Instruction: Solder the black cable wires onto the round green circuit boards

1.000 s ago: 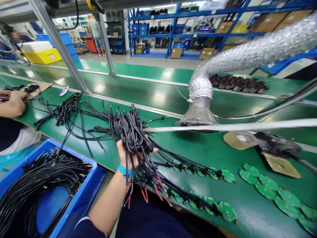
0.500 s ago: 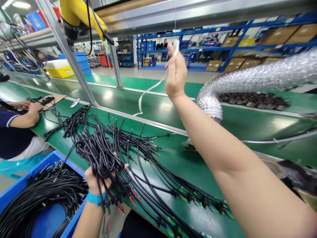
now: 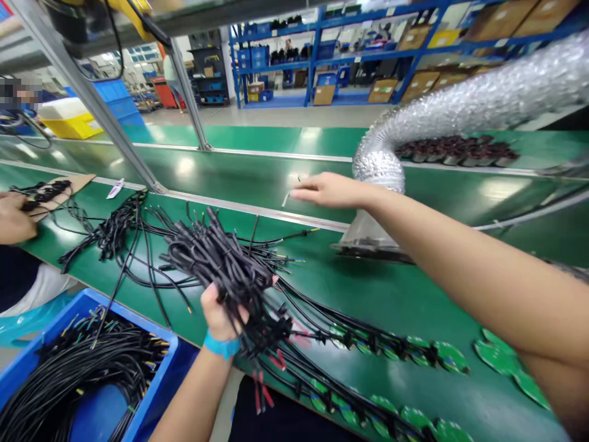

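Observation:
My left hand (image 3: 223,314), with a blue band at the wrist, grips a folded bundle of black cables (image 3: 225,258) above the front edge of the green bench. Red wire ends hang from the bundle's lower side. My right hand (image 3: 324,189) reaches over the metal rail, its fingers closed together. At its fingertips shows a short piece of thin white strip (image 3: 286,198); the rest of the strip is hidden. Below and behind the held bundle lie more black cables (image 3: 322,298), some running to green round circuit boards (image 3: 451,357).
A blue bin (image 3: 172,347) of coiled black cables stands at lower left. A silver flexible duct (image 3: 432,116) ends in a hood (image 3: 368,236) by my right forearm. A co-worker's hand (image 3: 13,218) works at far left. A metal post (image 3: 99,110) rises from the rail.
My right hand has come down from its raised position, and the long white strip trailing from it no longer shows. My left hand has moved right with the cable bundle. The view has shifted.

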### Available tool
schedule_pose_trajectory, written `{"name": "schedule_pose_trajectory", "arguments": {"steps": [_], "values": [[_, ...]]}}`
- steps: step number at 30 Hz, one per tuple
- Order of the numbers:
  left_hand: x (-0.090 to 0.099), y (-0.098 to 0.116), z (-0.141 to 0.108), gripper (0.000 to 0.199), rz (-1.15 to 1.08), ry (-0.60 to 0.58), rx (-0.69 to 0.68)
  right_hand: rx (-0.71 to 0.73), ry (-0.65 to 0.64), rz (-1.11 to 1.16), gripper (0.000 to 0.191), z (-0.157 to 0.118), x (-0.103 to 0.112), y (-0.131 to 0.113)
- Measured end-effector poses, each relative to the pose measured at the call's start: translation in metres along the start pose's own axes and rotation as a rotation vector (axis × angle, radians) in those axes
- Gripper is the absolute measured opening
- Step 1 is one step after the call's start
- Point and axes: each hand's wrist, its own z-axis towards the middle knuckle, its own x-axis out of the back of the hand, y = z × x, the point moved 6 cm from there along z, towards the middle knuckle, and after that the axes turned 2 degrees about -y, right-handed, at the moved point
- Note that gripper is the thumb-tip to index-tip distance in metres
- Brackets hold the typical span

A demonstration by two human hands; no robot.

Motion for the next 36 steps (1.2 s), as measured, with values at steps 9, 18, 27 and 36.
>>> {"name": "schedule_pose_trajectory", "arguments": {"steps": [9,18,27,36], "values": [[-0.095,-0.095,0.045,0.039,-0.034,-0.054,-0.005,-0.139,0.054,0.188,0.104,-0.115,-0.038,-0.054],[-0.034,-0.094,0.049,0.028,0.649,-0.196,0.228,-0.314,0.011,0.047,0.044,-0.081,-0.097,-0.022],[-0.044,-0.082,0.002,0.036,1.474,-0.825,0.015,-0.128,0.062,0.070,0.041,-0.250,-0.087,0.022],[-0.078,-0.127,0.004,0.060,2.049,-1.493,-0.076,-0.211,0.263,-0.024,0.044,-0.347,-0.131,0.054]]}}
